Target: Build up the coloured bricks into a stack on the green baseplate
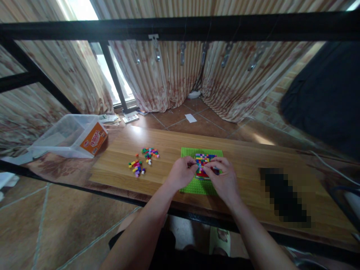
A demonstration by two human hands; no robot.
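A bright green studded baseplate [188, 187] lies on the wooden table, and a block of multicoloured toy bricks [204, 158] is built up on it. My left hand [181, 173] is at the block's left side, thumb and fingers pinched together at its top. From the right, my right hand [225, 178] reaches over the block with its thumb and index finger closed close to the left fingertips. Whatever sits between the fingertips is too small to make out. Loose bricks lie left of the plate in two small heaps, a farther pile [150, 152] and a nearer pile [136, 168].
A clear plastic bin [67, 140] with an orange label stands at the table's left end. On the right lies a blurred-out dark object [285, 197]. A black metal bar [180, 29] with hanging clips crosses above the table. Curtains [168, 75] hang behind.
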